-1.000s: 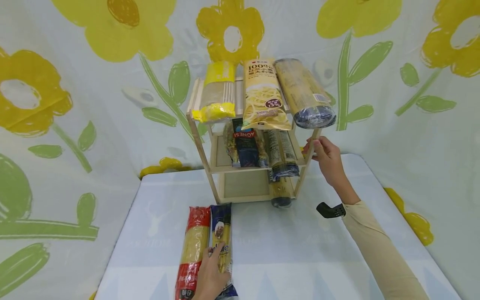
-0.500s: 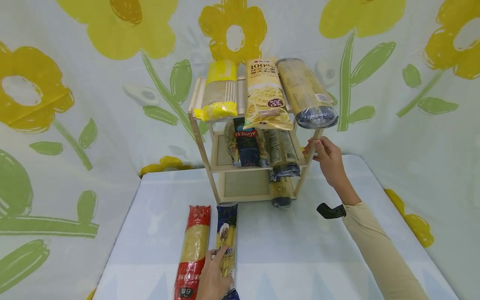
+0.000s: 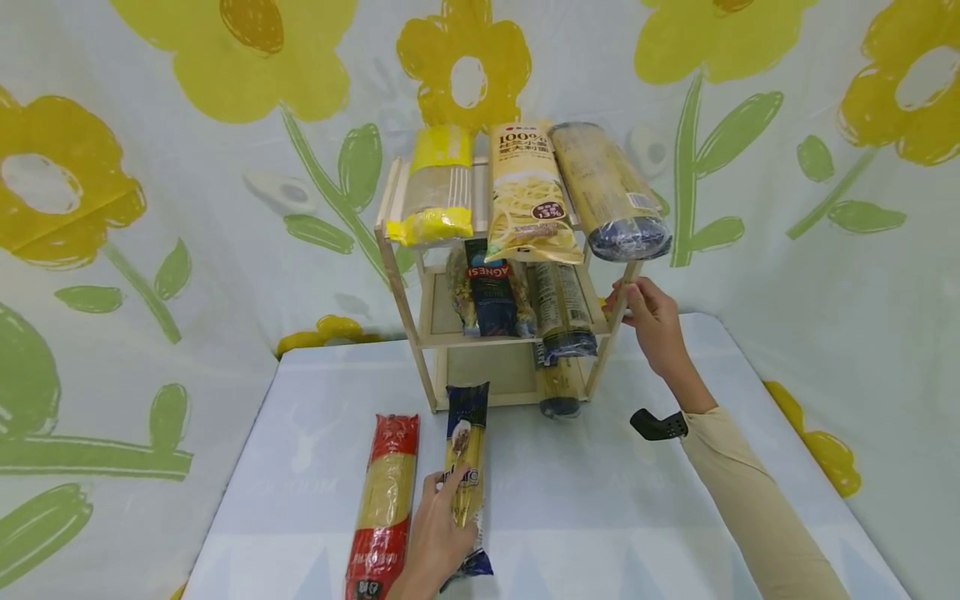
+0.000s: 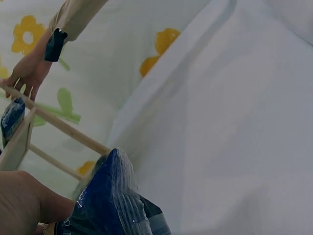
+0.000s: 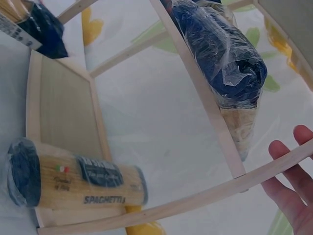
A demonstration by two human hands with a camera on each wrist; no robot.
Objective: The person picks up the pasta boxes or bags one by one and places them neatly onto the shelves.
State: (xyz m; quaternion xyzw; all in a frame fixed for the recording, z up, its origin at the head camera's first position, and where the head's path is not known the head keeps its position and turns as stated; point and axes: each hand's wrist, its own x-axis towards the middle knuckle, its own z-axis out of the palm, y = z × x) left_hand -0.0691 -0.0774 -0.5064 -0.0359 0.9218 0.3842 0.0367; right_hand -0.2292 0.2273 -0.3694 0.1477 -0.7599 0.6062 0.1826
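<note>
My left hand grips a slim spaghetti packet with dark blue ends, its far end pointing at the lowest shelf of the wooden rack. In the left wrist view the blue end of that packet shows beside part of the hand. My right hand holds the rack's right front post, and fingers curl round the post in the right wrist view. On the bottom shelf, at the right, lies another spaghetti packet.
A red-ended pasta packet lies on the table at the left. The middle shelf bears an Agnesi pasta bag and a blue-ended packet. On top lie yellow, cream and blue-ended packets.
My left hand has moved the slim spaghetti packet away from the red packet, rightward and forward to the rack's front. My right hand has stayed on the post.
</note>
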